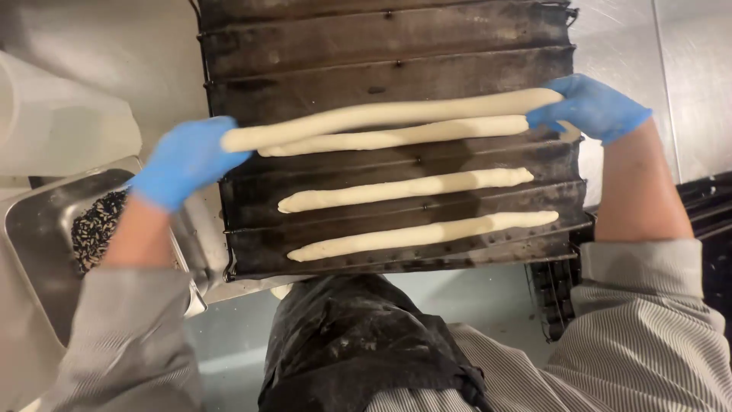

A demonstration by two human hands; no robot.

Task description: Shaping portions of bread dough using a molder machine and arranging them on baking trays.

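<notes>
A long pale dough strand (389, 113) is stretched between my two blue-gloved hands above a dark grooved baking tray (381, 38). My left hand (187, 160) grips its left end at the tray's left edge. My right hand (591, 107) pinches its right end near the tray's right edge. Just below it lies a second dough strand (396, 137) in a groove. Two more dough strands (404, 189) (423, 235) rest in the grooves closer to me.
A steel pan (38, 229) holding dark seeds (95, 229) sits at the left. A white plastic container (53, 122) stands behind it. The steel counter (686, 69) extends to the right, with a dark wire rack (709, 206) at its edge. My dark apron (351, 343) is below.
</notes>
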